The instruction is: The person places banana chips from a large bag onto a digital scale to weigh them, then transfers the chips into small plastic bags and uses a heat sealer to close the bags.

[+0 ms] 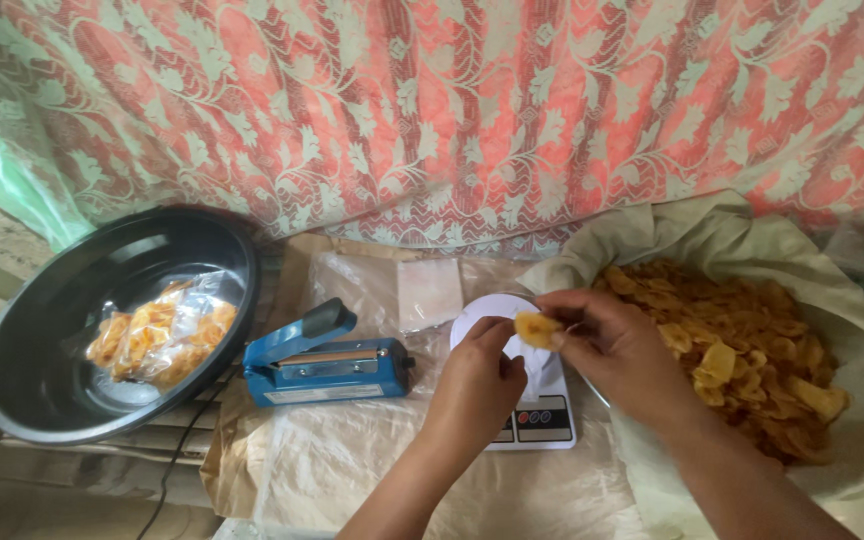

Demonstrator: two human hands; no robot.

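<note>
Cream cloth (712, 240) lining a container right of the hands holds a large heap of yellow chips (742, 345); left of them, a black basin (32, 340) contains filled clear packets (162, 335), seemingly finished; nearer, a blue heat sealer (327, 365) lies unused; beneath the hands, a white scale (542, 415) on the bench; the right hand (617, 345) pinches one chip (535, 327), the left hand (477, 380) closes beside it, grasp unclear; most chips look unpacked.
</note>
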